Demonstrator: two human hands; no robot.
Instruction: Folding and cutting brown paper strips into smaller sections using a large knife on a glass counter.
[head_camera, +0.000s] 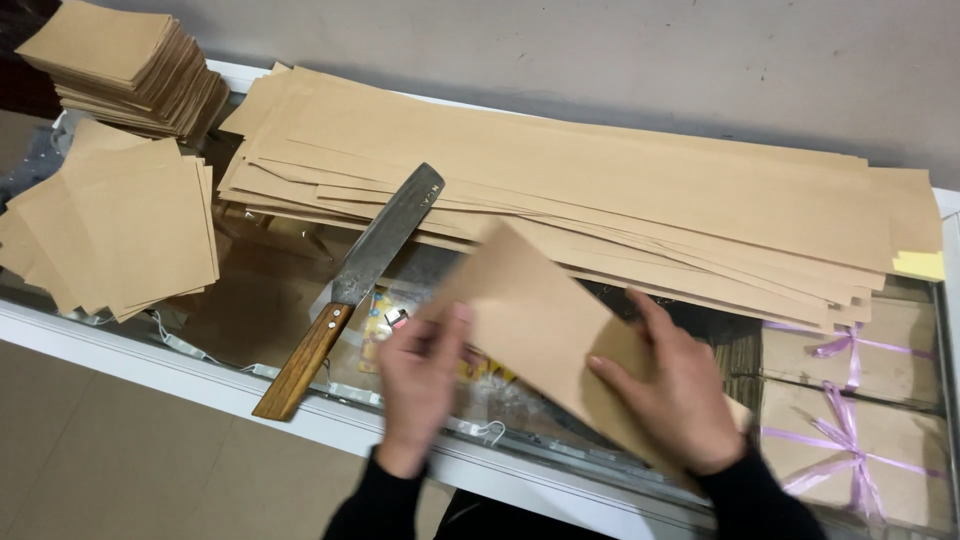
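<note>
Both hands are on one brown paper strip (540, 330), lying slantwise across the glass-topped desk (150, 350) near its front edge. The left hand (420, 385) pinches the strip's left edge, thumb and fingers closed on the paper, a little blurred. The right hand (680, 385) lies flat on top of the strip, fingers spread and pressing down on its lower right part. Two black sleeves (380, 505), one per arm. Just left of the strip lies one knife (355, 290), broad grey blade pointing up and right, wooden handle toward the front rail, nobody touching it. Behind the strip, a long stack (600, 190) of uncut brown sheets stretches along the wall, its edges fanned out; too many layers to count. One small yellow slip (920, 265) sits at that stack's far right end. On the left are two piles of cut squares: a loose, fanned pile (120, 225) near the front, and a taller, neater pile (125, 65) in the back corner. On the right, at least two brown parcels (860, 420) show, tied with purple ribbon, side by side, whether on the glass or beneath it I cannot tell. Some coloured packets (385, 325) show under the glass between the knife and the left hand, too blurred to count.
</note>
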